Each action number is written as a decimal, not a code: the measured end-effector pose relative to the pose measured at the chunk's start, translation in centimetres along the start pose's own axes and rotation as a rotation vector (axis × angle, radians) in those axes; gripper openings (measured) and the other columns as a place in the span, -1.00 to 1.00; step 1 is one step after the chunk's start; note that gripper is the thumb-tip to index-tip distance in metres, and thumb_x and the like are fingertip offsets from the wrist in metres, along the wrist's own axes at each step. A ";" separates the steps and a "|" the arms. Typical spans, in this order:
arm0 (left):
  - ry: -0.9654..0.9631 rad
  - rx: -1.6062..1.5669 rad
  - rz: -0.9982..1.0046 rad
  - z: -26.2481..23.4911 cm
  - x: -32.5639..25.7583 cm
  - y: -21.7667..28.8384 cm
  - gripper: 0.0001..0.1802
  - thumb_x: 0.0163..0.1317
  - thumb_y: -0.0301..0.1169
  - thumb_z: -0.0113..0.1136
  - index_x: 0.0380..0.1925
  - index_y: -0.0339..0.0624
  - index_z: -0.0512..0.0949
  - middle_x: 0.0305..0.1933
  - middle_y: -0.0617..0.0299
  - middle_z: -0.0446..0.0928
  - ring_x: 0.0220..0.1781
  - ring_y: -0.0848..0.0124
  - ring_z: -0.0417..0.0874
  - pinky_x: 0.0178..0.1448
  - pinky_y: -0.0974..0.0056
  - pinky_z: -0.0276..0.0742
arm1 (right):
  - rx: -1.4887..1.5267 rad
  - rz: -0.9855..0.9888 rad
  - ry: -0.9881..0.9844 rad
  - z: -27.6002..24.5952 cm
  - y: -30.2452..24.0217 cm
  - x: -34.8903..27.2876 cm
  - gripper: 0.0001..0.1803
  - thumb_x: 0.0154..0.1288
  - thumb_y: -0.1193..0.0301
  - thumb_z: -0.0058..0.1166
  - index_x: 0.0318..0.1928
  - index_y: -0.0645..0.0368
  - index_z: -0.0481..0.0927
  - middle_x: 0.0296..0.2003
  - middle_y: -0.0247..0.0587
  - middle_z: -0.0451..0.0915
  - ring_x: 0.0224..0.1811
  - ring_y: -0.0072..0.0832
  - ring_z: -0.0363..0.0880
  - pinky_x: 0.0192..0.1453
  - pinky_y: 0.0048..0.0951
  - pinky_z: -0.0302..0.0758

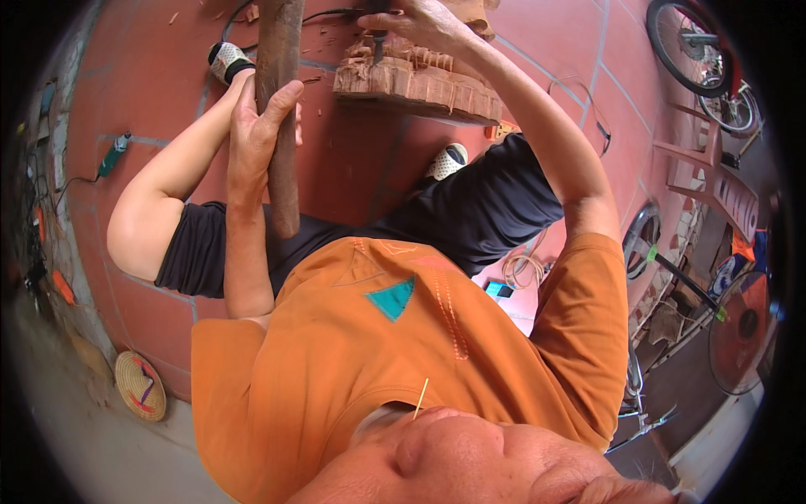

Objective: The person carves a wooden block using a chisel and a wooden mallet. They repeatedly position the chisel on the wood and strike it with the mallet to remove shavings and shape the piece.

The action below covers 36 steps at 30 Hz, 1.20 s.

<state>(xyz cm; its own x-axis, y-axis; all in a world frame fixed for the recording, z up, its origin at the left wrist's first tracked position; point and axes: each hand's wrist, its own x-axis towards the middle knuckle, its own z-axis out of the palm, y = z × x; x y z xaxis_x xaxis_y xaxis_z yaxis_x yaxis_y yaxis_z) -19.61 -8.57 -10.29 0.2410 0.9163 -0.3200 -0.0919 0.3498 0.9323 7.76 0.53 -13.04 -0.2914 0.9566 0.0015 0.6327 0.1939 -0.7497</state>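
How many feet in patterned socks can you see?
2. One patterned sock is near the top left, beside the left hand gripping a wooden pole. The other sock is near the middle, just below the carved wood block. No others show.

A red tiled floor (143, 92) fills the scene. On it, toward the left edge of the view, lies a green-handled power tool (113, 155) with its cord. Below that, off the floor's near corner, rests a woven conical hat (140, 385). Across the floor to the right stand a bicycle wheel (690, 46), a reddish chair (714, 181) and a standing fan (740, 332).
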 end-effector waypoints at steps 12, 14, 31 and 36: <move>0.102 -0.257 -0.086 -1.5 -1.7 -3.6 -0.53 0.25 -0.36 0.39 0.05 -0.24 0.39 -0.48 0.29 0.48 -0.65 0.56 0.51 -0.59 0.48 0.52 | 0.027 -0.039 -0.227 4.7 -0.3 3.0 -0.51 0.28 0.25 0.25 0.08 0.29 0.45 -0.33 0.09 0.66 -0.29 -0.11 0.69 -0.22 -0.11 0.55; 0.141 -0.200 -0.071 -1.8 -2.1 -4.5 -0.56 0.24 -0.33 0.41 -0.01 -0.24 0.42 -0.48 0.30 0.47 -0.65 0.57 0.50 -0.58 0.49 0.50 | -0.027 -0.110 -0.242 6.1 -0.3 3.6 -0.56 0.27 0.28 0.24 0.03 0.29 0.46 -0.34 0.08 0.67 -0.31 -0.04 0.70 -0.22 -0.07 0.56; 0.144 -0.058 -0.028 -2.4 -3.1 -5.4 -0.61 0.26 -0.28 0.39 -0.07 -0.20 0.44 -0.49 0.34 0.46 -0.66 0.62 0.47 -0.56 0.49 0.46 | -0.086 -0.309 -0.245 8.5 1.0 5.3 -0.50 0.18 0.26 0.33 0.06 0.27 0.54 -0.23 0.17 0.69 -0.14 0.09 0.68 -0.09 0.00 0.56; 0.144 -0.094 -0.006 -2.0 -3.1 -5.2 -0.60 0.28 -0.29 0.37 -0.02 -0.21 0.44 -0.47 0.34 0.47 -0.63 0.63 0.47 -0.55 0.50 0.47 | -0.059 -0.265 -0.240 8.6 0.5 5.1 -0.47 0.17 0.25 0.34 0.07 0.26 0.54 -0.24 0.17 0.69 -0.14 0.08 0.68 -0.10 0.00 0.56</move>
<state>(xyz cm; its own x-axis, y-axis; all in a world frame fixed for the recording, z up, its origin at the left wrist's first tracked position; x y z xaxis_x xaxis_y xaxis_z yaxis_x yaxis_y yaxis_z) -21.80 -12.86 -14.47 0.1016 0.9301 -0.3530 -0.1826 0.3663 0.9124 0.38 3.63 -19.08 -0.6062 0.7947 0.0301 0.5510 0.4470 -0.7046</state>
